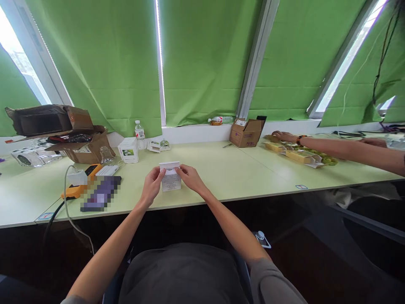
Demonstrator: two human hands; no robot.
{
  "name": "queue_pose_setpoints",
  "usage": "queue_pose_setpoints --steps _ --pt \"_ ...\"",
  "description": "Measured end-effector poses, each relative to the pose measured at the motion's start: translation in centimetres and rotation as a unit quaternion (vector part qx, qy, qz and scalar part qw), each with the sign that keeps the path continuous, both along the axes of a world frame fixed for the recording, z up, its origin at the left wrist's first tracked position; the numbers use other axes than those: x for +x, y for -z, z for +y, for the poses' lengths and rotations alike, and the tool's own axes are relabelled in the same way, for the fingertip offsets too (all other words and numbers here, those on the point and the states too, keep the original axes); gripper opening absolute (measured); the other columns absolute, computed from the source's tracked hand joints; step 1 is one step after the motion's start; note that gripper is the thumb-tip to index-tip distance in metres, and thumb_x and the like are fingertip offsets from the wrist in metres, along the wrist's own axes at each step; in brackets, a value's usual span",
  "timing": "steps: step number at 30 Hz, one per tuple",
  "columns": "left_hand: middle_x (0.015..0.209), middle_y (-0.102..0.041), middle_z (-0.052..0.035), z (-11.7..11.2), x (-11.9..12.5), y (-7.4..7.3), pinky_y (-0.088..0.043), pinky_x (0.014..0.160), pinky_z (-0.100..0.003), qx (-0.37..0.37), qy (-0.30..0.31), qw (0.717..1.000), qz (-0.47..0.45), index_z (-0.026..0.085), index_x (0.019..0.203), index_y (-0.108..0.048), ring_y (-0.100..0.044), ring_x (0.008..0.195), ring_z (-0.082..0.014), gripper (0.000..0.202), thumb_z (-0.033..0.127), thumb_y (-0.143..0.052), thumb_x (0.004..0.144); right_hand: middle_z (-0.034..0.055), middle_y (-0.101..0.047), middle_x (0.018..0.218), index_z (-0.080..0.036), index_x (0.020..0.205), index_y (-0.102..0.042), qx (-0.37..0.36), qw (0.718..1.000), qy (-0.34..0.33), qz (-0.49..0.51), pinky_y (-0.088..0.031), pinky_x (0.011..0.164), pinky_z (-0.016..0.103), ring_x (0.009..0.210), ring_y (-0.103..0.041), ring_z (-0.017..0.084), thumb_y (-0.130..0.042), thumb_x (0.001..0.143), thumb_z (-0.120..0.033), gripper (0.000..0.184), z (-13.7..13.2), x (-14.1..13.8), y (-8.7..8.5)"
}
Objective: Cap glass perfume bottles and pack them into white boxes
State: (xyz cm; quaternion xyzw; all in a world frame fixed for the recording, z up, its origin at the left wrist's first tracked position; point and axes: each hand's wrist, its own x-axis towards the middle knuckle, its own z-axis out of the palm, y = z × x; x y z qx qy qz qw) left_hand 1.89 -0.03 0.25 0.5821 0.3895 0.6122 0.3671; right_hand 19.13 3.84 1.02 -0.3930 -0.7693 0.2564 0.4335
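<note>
A small white carton (171,182) with fine print on its face stands near the table's front edge, right in front of me. Its top flap (169,164) is raised. My left hand (153,182) grips the carton's left side, thumb at the upper edge. On the opposite side my right hand (191,177) holds it, with the thumb near the top opening. What is inside the carton cannot be seen. Behind it on the table lie flat white-and-green printed pieces (159,145), and a larger white box (128,150) with a green picture stands to their left.
An orange power strip (72,192) with cables and a blurred dark phone-like item (101,194) lie left. Further back are cardboard boxes (88,147), a water bottle (139,134) and an open brown box (246,132). At right, another person's hand (284,136) reaches over yellow trays (297,156) with green items.
</note>
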Motion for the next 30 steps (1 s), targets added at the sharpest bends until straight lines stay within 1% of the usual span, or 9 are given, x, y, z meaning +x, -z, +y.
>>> queue_pose_setpoints --steps 3,7,10,12,16,19,24,27,30 --pt "0.113 -0.065 -0.0087 -0.4 0.2 -0.4 -0.047 0.085 -0.034 0.027 0.018 0.999 0.013 0.021 0.118 -0.056 -0.061 0.102 -0.0233 0.045 0.046 -0.063 0.081 0.0006 -0.061 0.074 -0.018 0.084 -0.061 0.002 1.000 -0.007 -0.001 -0.037 0.062 0.025 0.066 -0.052 0.014 -0.038 0.092 -0.049 0.040 0.0 0.1 0.0" --pt "0.117 -0.062 -0.0091 -0.8 0.3 -0.5 -0.048 0.086 -0.035 0.049 -0.009 0.997 0.057 0.023 0.120 -0.053 -0.061 0.104 -0.0240 0.055 0.042 -0.072 0.073 0.0018 -0.063 0.078 -0.018 0.085 -0.061 -0.004 0.999 -0.034 -0.002 -0.039 0.062 0.026 0.069 -0.054 0.015 -0.038 0.092 -0.053 0.042 0.2 0.5 -0.3" --pt "0.111 -0.063 -0.0069 -0.7 0.1 -0.4 -0.048 0.086 -0.035 0.057 -0.014 0.995 0.078 0.023 0.113 -0.056 -0.061 0.099 -0.0221 0.047 0.041 -0.072 0.073 0.0026 -0.064 0.082 -0.018 0.087 -0.061 -0.010 0.998 -0.059 -0.007 -0.041 0.063 0.026 0.072 -0.056 0.016 -0.042 0.090 -0.054 0.041 0.4 0.8 -0.4" --pt "0.108 -0.064 -0.0063 -0.5 -0.1 -0.3 -0.048 0.086 -0.035 0.059 -0.015 0.995 0.082 0.023 0.109 -0.058 -0.061 0.099 -0.0216 0.040 0.041 -0.070 0.075 0.0033 -0.065 0.086 -0.018 0.092 -0.061 -0.015 0.997 -0.078 -0.012 -0.043 0.065 0.026 0.075 -0.058 0.016 -0.050 0.087 -0.054 0.038 0.4 1.0 -0.4" --pt "0.110 -0.064 -0.0064 -0.3 -0.4 -0.1 -0.047 0.087 -0.034 0.067 -0.031 0.992 0.102 0.023 0.109 -0.060 -0.060 0.102 -0.0219 0.035 0.038 -0.068 0.077 0.0052 -0.067 0.095 -0.020 0.114 -0.058 -0.018 0.996 -0.091 -0.013 -0.047 0.068 0.028 0.080 -0.061 0.018 -0.064 0.080 -0.047 0.044 0.3 1.1 -0.3" --pt "0.113 -0.064 -0.0063 -0.2 -0.5 0.0 -0.047 0.088 -0.035 0.070 -0.040 0.990 0.114 0.024 0.108 -0.062 -0.060 0.103 -0.0219 0.034 0.037 -0.068 0.077 0.0056 -0.067 0.097 -0.022 0.128 -0.053 0.001 0.996 -0.089 -0.009 -0.049 0.072 0.031 0.081 -0.062 0.018 -0.065 0.080 -0.043 0.053 0.2 1.2 -0.3" --pt "0.115 -0.063 -0.0066 -0.4 -0.3 0.0 -0.047 0.089 -0.036 0.084 -0.043 0.987 0.130 0.026 0.109 -0.065 -0.057 0.108 -0.0231 0.032 0.039 -0.066 0.079 0.0073 -0.065 0.113 -0.023 0.128 -0.056 0.009 0.994 -0.112 0.001 -0.052 0.076 0.033 0.086 -0.062 0.018 -0.062 0.083 -0.042 0.050 0.1 1.1 -0.5" --pt "0.119 -0.061 -0.0070 -0.5 -0.3 0.0 -0.047 0.088 -0.035 0.098 -0.051 0.983 0.147 0.027 0.109 -0.066 -0.056 0.112 -0.0240 0.032 0.039 -0.065 0.080 0.0078 -0.060 0.127 -0.026 0.133 -0.054 -0.001 0.993 -0.121 0.009 -0.053 0.077 0.034 0.089 -0.062 0.018 -0.063 0.082 -0.045 0.055 0.1 1.2 -0.5" --pt "0.120 -0.060 -0.0072 -0.5 -0.3 0.0 -0.047 0.089 -0.034 0.102 -0.056 0.981 0.157 0.027 0.110 -0.066 -0.055 0.113 -0.0238 0.031 0.040 -0.064 0.081 0.0086 -0.059 0.129 -0.025 0.138 -0.050 -0.015 0.992 -0.125 0.005 -0.053 0.078 0.034 0.090 -0.062 0.019 -0.064 0.081 -0.048 0.062 0.2 1.3 -0.4"
